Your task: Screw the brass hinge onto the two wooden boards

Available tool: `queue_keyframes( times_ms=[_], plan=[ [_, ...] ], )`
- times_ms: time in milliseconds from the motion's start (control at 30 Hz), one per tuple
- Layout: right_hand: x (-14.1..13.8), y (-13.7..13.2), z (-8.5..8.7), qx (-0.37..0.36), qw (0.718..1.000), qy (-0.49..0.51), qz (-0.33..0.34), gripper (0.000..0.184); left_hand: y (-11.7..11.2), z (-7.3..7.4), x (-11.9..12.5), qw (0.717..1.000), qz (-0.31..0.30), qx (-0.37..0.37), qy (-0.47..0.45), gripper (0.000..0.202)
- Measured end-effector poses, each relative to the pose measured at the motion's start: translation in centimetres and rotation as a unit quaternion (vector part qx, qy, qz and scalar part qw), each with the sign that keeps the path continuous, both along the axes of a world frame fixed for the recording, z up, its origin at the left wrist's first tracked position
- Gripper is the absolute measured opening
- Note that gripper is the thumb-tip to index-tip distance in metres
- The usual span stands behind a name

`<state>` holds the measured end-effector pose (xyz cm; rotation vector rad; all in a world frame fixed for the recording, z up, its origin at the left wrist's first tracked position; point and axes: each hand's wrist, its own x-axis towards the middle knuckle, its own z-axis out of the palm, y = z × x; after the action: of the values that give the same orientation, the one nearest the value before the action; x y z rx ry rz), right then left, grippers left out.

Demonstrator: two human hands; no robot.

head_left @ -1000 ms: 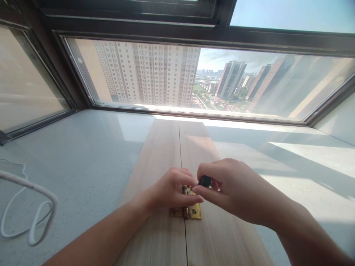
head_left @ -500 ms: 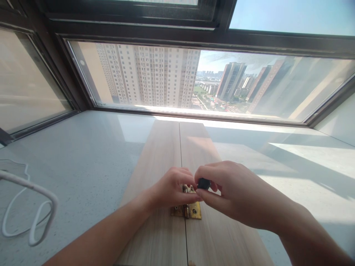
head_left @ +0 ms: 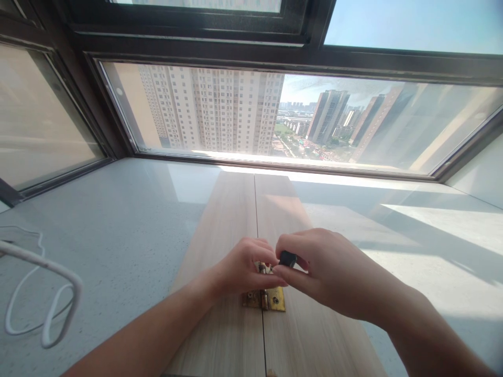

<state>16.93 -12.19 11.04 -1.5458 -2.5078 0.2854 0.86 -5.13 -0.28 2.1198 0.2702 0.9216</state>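
A brass hinge (head_left: pixel 277 301) lies across the seam between two pale wooden boards, with screws in its leaves. My left hand (head_left: pixel 241 267) rests over the hinge, thumb and fingers curled toward each other. Their tips meet by my right fingertips, and whatever they pinch is hidden. My right hand (head_left: pixel 330 269) grips a short black handle (head_left: pixel 287 258) between thumb and bent fingers, just above the right leaf. It looks like a screwdriver seen from its end; the shaft does not show.
The left board (head_left: pixel 220 225) and right board (head_left: pixel 285 209) lie side by side on a pale speckled sill (head_left: pixel 137 225). A white bent tube (head_left: pixel 58 272) and a cable stand at the left. Dark-framed windows (head_left: pixel 275 165) close off the far side.
My right thumb and fingers have shifted slightly left around the black handle, which has turned a little. My left hand, the hinge and the boards stay nearly where they were.
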Motion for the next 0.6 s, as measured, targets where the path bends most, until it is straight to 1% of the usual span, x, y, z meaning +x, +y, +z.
queue_keyframes(
  times_ms=[133,200,267,300,400,500,600],
  plan=[
    [0.03,0.15,-0.16,0.005,0.999,-0.020,-0.024,0.020,-0.01,0.12,0.05,1.000,-0.002,0.011,0.008,0.019],
    [-0.03,0.16,-0.01,0.001,1.000,-0.016,-0.022,0.016,-0.04,0.21,0.04,1.000,-0.008,0.013,0.010,0.017],
    [-0.14,0.14,0.17,-0.009,1.000,-0.002,-0.002,0.009,-0.05,0.25,0.02,1.000,-0.011,0.016,0.007,0.014],
    [-0.19,0.14,0.24,-0.012,1.000,0.003,0.005,0.008,-0.05,0.24,0.00,1.000,-0.012,0.021,0.006,0.013],
    [-0.26,0.19,0.22,-0.011,1.000,-0.001,0.005,0.013,0.03,0.13,-0.01,1.000,-0.007,0.030,0.003,0.014],
    [-0.21,0.30,-0.04,-0.004,1.000,-0.008,-0.003,0.016,0.11,0.07,0.00,1.000,0.014,0.016,0.001,0.021],
    [-0.12,0.33,-0.27,0.004,0.999,-0.029,-0.026,0.023,0.06,0.19,0.02,1.000,0.011,0.021,0.002,0.021]
  ],
)
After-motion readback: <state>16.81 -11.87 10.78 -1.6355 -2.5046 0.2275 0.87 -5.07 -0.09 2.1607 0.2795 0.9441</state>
